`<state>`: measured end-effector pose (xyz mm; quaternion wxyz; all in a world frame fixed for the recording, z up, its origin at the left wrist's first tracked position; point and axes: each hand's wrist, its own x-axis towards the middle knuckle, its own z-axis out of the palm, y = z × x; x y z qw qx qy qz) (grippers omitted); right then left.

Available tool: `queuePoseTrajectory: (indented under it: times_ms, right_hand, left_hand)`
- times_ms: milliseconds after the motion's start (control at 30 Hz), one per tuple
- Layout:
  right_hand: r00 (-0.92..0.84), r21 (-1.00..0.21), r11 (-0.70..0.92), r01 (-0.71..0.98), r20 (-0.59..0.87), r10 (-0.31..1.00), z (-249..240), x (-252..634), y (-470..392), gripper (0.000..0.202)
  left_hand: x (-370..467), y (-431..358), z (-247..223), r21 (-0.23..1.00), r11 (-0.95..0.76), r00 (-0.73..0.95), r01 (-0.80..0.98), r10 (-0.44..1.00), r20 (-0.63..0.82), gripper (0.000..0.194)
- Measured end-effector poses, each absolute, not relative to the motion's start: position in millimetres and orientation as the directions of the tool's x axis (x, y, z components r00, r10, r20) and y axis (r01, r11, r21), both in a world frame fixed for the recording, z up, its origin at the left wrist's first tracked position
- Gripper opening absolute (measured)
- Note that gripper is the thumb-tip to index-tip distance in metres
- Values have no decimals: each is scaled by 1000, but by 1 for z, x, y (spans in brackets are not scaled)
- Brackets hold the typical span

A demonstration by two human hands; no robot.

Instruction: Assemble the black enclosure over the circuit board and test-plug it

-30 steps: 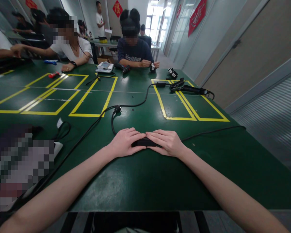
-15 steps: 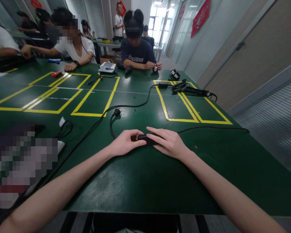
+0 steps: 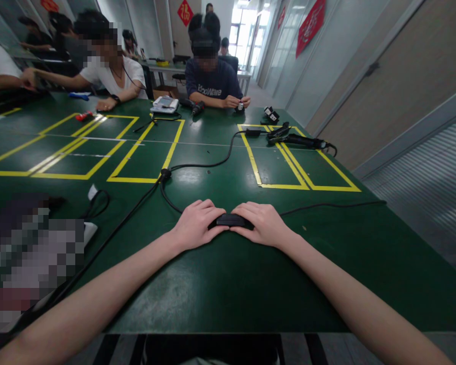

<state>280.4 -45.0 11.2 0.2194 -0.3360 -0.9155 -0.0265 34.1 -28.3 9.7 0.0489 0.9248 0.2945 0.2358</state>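
Note:
A small black power adapter (image 3: 231, 220) lies between my hands, low over the green table (image 3: 251, 284). My left hand (image 3: 197, 223) grips its left end, fingers behind and thumb in front. Round its right end is my right hand (image 3: 262, 223), held the same way. One black cord (image 3: 332, 205) runs from beside my right hand to the table's right edge. Another cord leaves my left hand's side and curves up to a black plug (image 3: 165, 174), which rests by a yellow tape corner.
Yellow tape (image 3: 289, 187) marks rectangles across the table. A black cabled device (image 3: 298, 141) lies at the back right, a drill (image 3: 196, 107) and a white device (image 3: 164, 104) farther back. Blurred items (image 3: 41, 258) are at left. Several people sit beyond the table.
The black plug has shifted left, up against the long cable. My right hand's fingers have drawn back to the right end of the adapter, leaving more of it showing. The view has shifted slightly.

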Motion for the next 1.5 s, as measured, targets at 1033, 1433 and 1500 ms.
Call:
queuePoseTrajectory:
  times_ms: [1033,1433,1500]
  right_hand:
    - [743,-776,-274,568,340,576,42,474,-22,29]
    - [823,-748,-444,494,237,516,18,486,-29,40]
    - [817,-757,-410,510,277,505,17,485,-30,40]
  left_hand:
    - [24,-26,11,272,-872,662,407,487,570,51]
    - [20,-26,12,321,-847,673,424,532,515,50]
    - [21,-26,12,321,-847,673,423,531,515,50]
